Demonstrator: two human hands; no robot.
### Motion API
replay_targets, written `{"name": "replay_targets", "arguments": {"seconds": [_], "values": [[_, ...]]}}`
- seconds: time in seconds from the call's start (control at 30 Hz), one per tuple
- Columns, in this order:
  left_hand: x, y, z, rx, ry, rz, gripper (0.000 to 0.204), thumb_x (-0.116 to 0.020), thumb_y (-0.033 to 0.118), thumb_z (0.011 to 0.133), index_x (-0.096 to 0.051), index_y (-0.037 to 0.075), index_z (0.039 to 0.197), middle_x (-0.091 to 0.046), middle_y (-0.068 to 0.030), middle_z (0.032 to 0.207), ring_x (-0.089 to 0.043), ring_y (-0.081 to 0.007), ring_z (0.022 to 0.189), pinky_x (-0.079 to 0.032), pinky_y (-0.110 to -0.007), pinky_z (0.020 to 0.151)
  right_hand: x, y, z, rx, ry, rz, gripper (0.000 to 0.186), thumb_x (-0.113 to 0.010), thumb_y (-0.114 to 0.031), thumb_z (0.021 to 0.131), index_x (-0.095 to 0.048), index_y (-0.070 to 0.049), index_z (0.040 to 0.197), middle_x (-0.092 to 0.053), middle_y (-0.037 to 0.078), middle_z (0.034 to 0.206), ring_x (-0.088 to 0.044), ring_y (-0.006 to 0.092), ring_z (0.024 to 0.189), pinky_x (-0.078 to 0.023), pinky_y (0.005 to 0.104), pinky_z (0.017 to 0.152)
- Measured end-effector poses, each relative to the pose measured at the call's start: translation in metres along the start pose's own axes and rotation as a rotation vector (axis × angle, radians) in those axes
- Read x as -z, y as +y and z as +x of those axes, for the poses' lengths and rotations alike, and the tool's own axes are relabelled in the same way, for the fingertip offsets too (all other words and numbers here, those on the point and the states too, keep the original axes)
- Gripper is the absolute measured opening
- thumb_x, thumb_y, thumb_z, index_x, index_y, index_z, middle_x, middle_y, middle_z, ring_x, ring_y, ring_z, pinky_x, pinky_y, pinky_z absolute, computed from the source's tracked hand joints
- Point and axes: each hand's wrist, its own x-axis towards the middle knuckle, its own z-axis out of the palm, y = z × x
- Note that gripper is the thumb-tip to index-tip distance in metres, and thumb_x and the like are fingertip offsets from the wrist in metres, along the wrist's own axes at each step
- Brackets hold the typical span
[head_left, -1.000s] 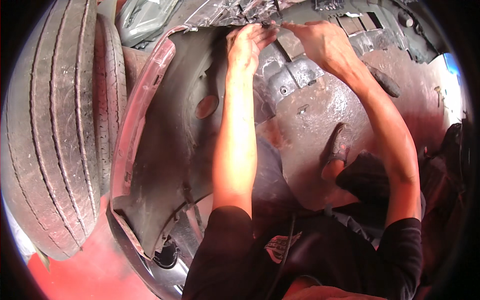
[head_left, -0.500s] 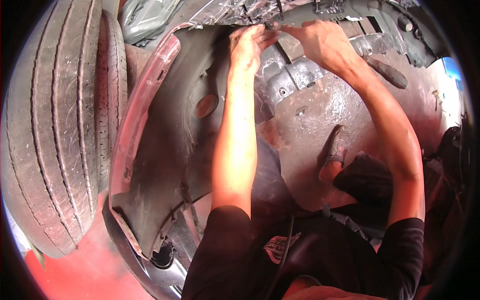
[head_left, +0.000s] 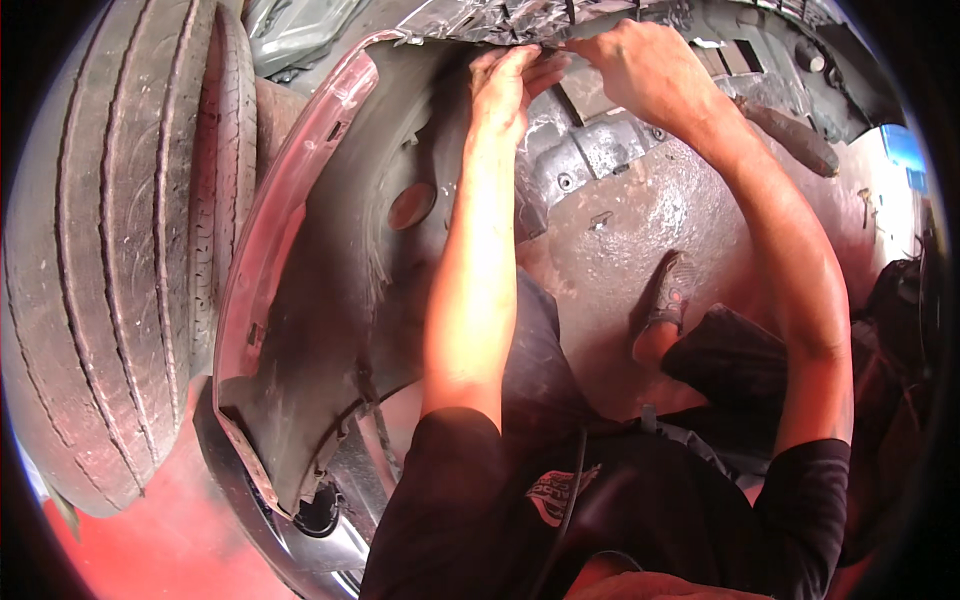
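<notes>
A large dark plastic car bumper (head_left: 325, 270), its hollow inner side toward me and a pinkish outer rim on the left, curves around my arms. My left hand (head_left: 502, 90) rests at its far upper edge, fingers stretched out and spread to the right. Just right of it, my right hand (head_left: 645, 65) has its fingers curled in, thumb and forefinger pinched close to the same edge. Whatever sits between those fingertips is too small and dark to make out.
Two worn tyres (head_left: 110, 260) stand along the left. Grey metal-like panels (head_left: 590, 155) and a dark, handle-like bar (head_left: 795, 140) lie beyond my right forearm. My shoe (head_left: 673, 290) is on the stained floor (head_left: 610, 300), near a small loose clip (head_left: 600, 220).
My left fingers have spread apart from the small dark part they were next to. My right hand has shifted slightly up and to the right. The view has tilted a little.
</notes>
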Motion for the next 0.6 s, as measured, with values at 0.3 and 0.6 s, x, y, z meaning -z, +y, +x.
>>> {"name": "replay_targets", "arguments": {"seconds": [0.3,0.6], "values": [[-0.005,-0.007,-0.002,-0.056,0.094,-0.034,0.013,-0.061,0.004,0.090,-0.066,-0.008,0.093,-0.070,-0.0130,0.088,-0.072,-0.0258,0.080,-0.063,-0.036,0.070,0.000,-0.017,0.009,0.259,0.136,-0.226,0.016,-0.060,-0.019,0.084,-0.070,-0.008,0.078,-0.069,0.013,0.072,-0.070,0.0286,0.068,-0.055,0.0439,0.062],[-0.006,-0.006,-0.007,-0.084,0.076,0.024,0.011,-0.060,0.000,0.090,-0.065,-0.009,0.096,-0.071,-0.0171,0.094,-0.072,-0.0255,0.082,-0.062,-0.036,0.075,-0.029,-0.035,-0.014,-0.173,0.160,-0.079,0.019,-0.056,-0.015,0.091,-0.068,-0.007,0.103,-0.069,0.012,0.077,-0.071,0.0296,0.070,-0.057,0.0408,0.061]]}}
